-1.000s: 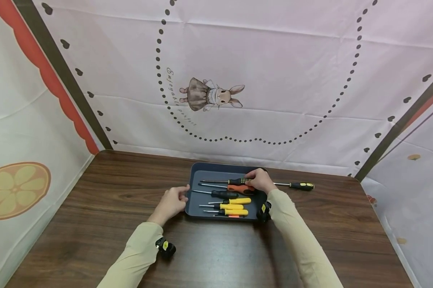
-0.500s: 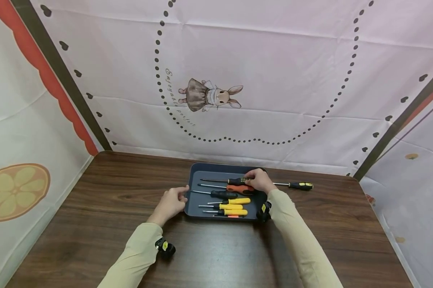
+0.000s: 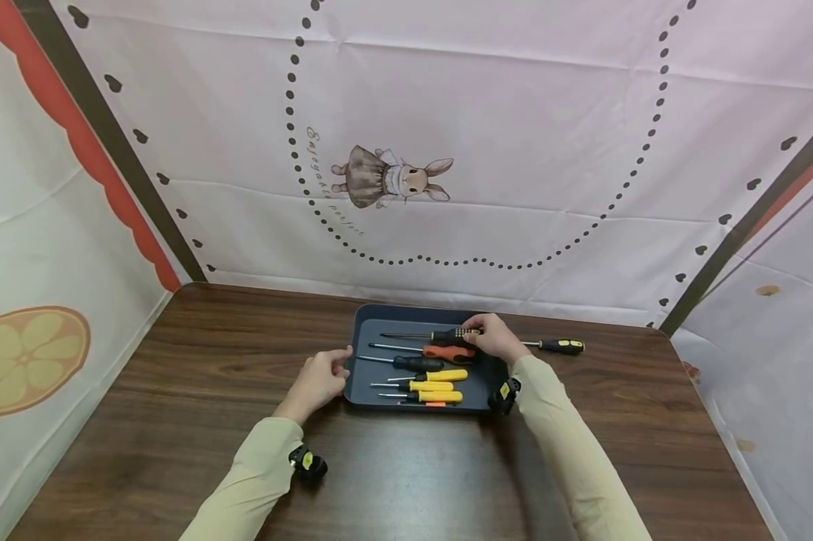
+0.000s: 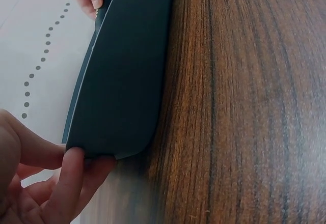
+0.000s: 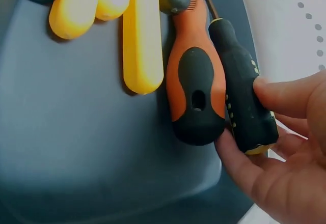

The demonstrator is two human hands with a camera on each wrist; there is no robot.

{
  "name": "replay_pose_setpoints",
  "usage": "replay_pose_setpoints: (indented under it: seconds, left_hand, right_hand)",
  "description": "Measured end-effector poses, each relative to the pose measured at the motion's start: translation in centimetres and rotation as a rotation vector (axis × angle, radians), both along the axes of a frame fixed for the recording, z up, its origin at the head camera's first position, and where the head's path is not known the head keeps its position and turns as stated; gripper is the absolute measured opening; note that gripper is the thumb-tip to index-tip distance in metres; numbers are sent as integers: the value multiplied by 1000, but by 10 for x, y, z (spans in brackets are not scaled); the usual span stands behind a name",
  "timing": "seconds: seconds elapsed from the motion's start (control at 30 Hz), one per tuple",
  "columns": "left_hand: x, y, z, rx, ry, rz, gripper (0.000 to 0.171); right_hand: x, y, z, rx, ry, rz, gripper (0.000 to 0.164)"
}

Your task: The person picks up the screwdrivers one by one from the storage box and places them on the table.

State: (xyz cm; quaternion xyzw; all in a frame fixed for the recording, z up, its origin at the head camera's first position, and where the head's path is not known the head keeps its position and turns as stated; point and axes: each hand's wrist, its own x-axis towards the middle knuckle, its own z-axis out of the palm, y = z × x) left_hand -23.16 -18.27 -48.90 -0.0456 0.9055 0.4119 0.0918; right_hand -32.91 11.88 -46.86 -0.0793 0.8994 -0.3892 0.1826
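In the head view my left hand is at the left end of a dark grey-blue tray. Its thumb and fingers pinch the tray's rim in the left wrist view. My right hand grips the black, yellow-dotted handle of a screwdriver between thumb and fingers, at the tray's back right. Beside that handle lies an orange-and-black screwdriver. A black-handled screwdriver comes in front of it, then several yellow-handled screwdrivers lined up roughly parallel.
Outside the tray, to the right, a black-and-yellow screwdriver lies on the brown wooden table; my right hand hides part of the space between. A small orange piece shows at the tray's front. A printed cloth hangs behind the table.
My right hand has shifted slightly right and toward the back with the yellow-dotted screwdriver. My left hand stays at the tray's rim.
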Motion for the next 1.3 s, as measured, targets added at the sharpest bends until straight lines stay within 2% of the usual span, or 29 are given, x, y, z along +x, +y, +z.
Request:
replay_pose_setpoints:
  seconds: [0.13,0.4,0.77,1.0,1.3]
  left_hand:
    - [0,0,0,0,18,-5,55]
    - [0,-1,-1,9,32,-19,57]
    - [-1,1,0,14,20,-15,55]
    - [-1,0,0,3,27,-19,55]
    - [0,1,1,12,23,-25,54]
  right_hand:
    - [2,6,-1,-90,-46,-34,27]
    - [3,17,-4,-185,-9,-34,28]
    - [7,23,-4,-313,-16,-97,28]
    - [10,34,0,-302,4,-121,29]
    - [19,62,7,-290,65,-132,32]
